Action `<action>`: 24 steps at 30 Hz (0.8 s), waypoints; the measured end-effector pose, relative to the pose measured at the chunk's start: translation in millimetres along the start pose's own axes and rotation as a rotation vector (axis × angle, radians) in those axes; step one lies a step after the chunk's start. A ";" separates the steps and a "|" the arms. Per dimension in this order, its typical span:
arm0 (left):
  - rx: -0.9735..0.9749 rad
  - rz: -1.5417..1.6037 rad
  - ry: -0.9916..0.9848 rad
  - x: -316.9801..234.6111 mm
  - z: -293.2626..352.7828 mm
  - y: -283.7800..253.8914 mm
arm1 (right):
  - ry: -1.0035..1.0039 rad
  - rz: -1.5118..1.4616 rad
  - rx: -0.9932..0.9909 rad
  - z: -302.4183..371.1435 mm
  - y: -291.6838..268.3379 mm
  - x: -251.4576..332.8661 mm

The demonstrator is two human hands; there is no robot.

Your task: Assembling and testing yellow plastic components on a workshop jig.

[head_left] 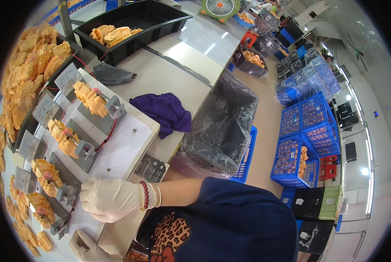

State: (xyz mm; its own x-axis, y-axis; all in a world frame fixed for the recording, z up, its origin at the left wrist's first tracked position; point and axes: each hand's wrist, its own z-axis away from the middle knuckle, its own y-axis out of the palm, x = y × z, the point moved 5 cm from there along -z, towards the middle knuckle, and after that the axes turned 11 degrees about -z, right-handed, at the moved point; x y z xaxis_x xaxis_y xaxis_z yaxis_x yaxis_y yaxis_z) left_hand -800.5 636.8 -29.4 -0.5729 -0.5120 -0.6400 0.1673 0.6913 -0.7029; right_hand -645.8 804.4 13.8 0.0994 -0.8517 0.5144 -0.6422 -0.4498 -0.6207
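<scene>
Both my hands wear white gloves. My right hand (110, 198), with a red bead bracelet at the wrist, lies with curled fingers on the white test board (121, 148). Its fingertips are against the grey metal bracket (66, 194) of the third yellow plastic gear assembly (46, 174). I cannot see whether it grips anything. My left hand (88, 249) sits at the board's near end, fingers spread and nothing in it, beside the lowest yellow assembly (40, 207). Two more yellow assemblies (90, 98) (64, 137) are clamped further up the board, linked by red wires to grey dial meters (66, 78).
Heaps of yellow parts (25, 74) fill the left side, with more in a black tray (134, 26). A purple cloth (165, 111) and a grey glove (112, 74) lie on the table. A plastic-lined bin (221, 126) and blue crates (309, 139) stand on the floor to the right.
</scene>
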 end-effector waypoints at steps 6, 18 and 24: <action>-0.021 -0.008 0.020 -3.2 0.9 -0.2 | 0.030 -0.046 -0.073 6.6 -0.1 -4.5; -0.042 -0.004 0.027 5.3 0.4 1.3 | 0.178 -0.047 0.019 3.8 3.2 -8.3; -0.035 -0.039 0.049 3.6 -0.8 0.6 | 0.170 -0.042 0.038 3.1 7.9 -11.7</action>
State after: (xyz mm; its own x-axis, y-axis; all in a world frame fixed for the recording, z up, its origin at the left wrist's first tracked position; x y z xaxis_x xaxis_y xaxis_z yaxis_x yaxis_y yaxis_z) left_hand -803.2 635.8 -31.9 -0.6171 -0.5141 -0.5958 0.1162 0.6893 -0.7151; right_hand -649.6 809.9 1.0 -0.0070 -0.7756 0.6312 -0.6111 -0.4963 -0.6167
